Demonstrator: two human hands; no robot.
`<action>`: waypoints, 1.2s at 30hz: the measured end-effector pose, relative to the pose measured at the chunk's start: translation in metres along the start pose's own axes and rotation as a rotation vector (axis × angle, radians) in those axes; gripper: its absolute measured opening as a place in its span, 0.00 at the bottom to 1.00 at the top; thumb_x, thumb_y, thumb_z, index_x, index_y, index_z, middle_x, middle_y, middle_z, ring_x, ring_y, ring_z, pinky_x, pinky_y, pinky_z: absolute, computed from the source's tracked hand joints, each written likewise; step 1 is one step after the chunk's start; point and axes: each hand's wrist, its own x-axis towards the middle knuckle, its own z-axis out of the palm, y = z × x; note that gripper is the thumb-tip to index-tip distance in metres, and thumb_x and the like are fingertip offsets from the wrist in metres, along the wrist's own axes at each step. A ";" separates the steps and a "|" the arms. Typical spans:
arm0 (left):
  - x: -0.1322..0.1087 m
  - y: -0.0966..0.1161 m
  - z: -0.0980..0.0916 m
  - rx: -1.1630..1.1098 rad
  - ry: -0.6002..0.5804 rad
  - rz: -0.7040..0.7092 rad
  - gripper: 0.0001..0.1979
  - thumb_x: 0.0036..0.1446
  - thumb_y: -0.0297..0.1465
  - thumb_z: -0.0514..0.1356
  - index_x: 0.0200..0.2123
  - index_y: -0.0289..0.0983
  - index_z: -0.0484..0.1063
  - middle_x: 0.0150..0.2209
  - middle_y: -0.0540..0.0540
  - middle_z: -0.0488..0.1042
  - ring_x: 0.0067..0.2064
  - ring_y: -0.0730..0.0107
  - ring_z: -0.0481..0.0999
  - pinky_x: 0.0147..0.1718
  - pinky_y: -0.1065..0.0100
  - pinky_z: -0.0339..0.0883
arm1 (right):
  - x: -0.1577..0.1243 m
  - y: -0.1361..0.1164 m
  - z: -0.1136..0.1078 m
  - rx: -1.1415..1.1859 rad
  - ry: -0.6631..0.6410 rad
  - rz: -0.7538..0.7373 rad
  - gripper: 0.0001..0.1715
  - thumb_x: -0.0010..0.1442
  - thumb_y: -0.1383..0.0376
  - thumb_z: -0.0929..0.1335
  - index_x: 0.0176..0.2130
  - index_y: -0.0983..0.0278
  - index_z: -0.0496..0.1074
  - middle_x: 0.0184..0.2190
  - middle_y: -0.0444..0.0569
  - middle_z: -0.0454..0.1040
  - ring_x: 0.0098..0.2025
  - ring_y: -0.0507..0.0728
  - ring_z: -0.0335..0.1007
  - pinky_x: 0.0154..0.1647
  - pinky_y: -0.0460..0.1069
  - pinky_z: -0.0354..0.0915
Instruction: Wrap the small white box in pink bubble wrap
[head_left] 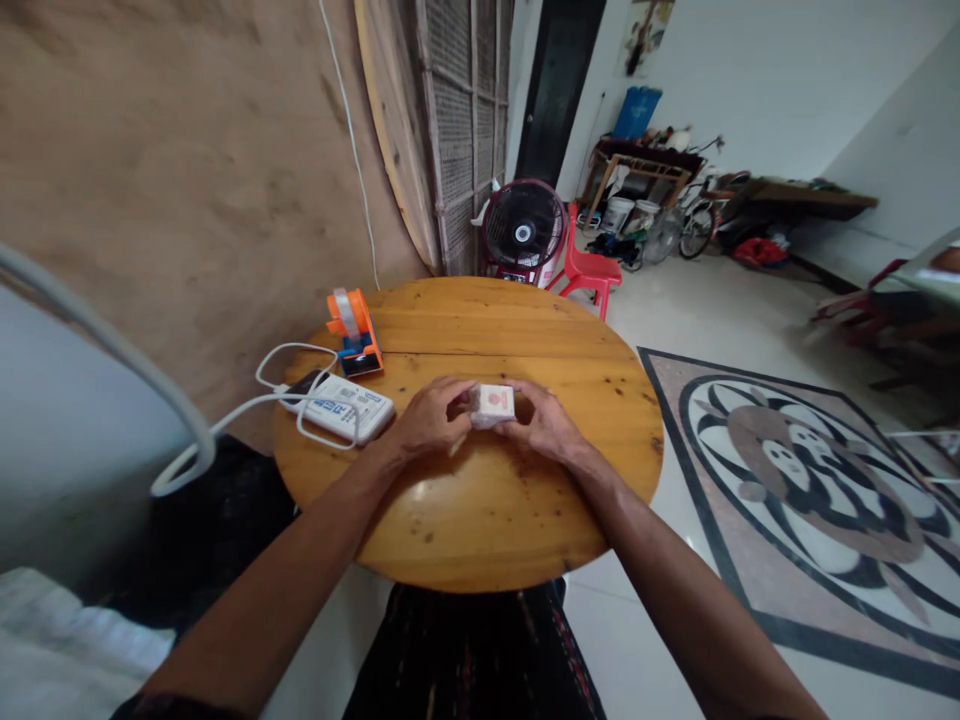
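Note:
A small white box (495, 402) with a reddish print on top is held low over the middle of the round wooden table (480, 540). My left hand (435, 415) grips its left end, where clear, shiny wrapping shows. On the right end, the fingers and thumb of my right hand (544, 420) close around the box. Whether the box touches the tabletop I cannot tell.
An orange and blue tape dispenser (355, 332) stands at the table's far left. Nearer lies a white power bank (349, 408) with white cables looping over it. Beyond the table are a fan (523, 232) and a red chair (589, 265).

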 end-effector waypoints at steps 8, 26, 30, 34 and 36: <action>0.000 0.001 -0.005 -0.042 -0.116 -0.075 0.28 0.45 0.27 0.57 0.53 0.33 0.69 0.45 0.41 0.73 0.44 0.62 0.71 0.46 0.60 0.67 | -0.003 -0.001 -0.004 -0.103 -0.137 0.077 0.53 0.47 0.54 0.76 0.66 0.62 0.57 0.64 0.59 0.62 0.65 0.68 0.57 0.65 0.65 0.51; 0.000 0.002 -0.003 0.104 -0.079 0.009 0.16 0.51 0.31 0.58 0.44 0.33 0.73 0.35 0.45 0.69 0.38 0.63 0.69 0.40 0.62 0.66 | 0.000 0.006 0.003 0.020 -0.110 0.030 0.42 0.53 0.57 0.73 0.63 0.63 0.61 0.57 0.56 0.71 0.58 0.64 0.67 0.61 0.62 0.59; 0.000 0.001 -0.003 0.109 -0.097 -0.010 0.20 0.52 0.32 0.58 0.49 0.34 0.71 0.39 0.42 0.70 0.43 0.59 0.70 0.45 0.58 0.67 | 0.000 0.003 0.001 -0.061 -0.110 0.059 0.50 0.50 0.55 0.74 0.66 0.66 0.57 0.63 0.61 0.62 0.65 0.68 0.58 0.66 0.64 0.52; -0.003 -0.005 -0.002 0.051 -0.126 -0.034 0.38 0.50 0.35 0.61 0.64 0.30 0.56 0.59 0.32 0.64 0.59 0.48 0.64 0.59 0.49 0.58 | -0.001 0.003 0.000 0.050 -0.115 0.080 0.55 0.49 0.53 0.75 0.67 0.66 0.53 0.65 0.61 0.60 0.66 0.65 0.57 0.66 0.61 0.52; -0.004 -0.008 -0.002 0.009 -0.166 -0.051 0.43 0.50 0.38 0.62 0.66 0.30 0.50 0.65 0.29 0.57 0.64 0.44 0.59 0.61 0.45 0.54 | 0.000 0.003 0.000 0.082 -0.119 0.077 0.56 0.48 0.52 0.75 0.67 0.63 0.52 0.65 0.59 0.60 0.66 0.65 0.56 0.67 0.62 0.51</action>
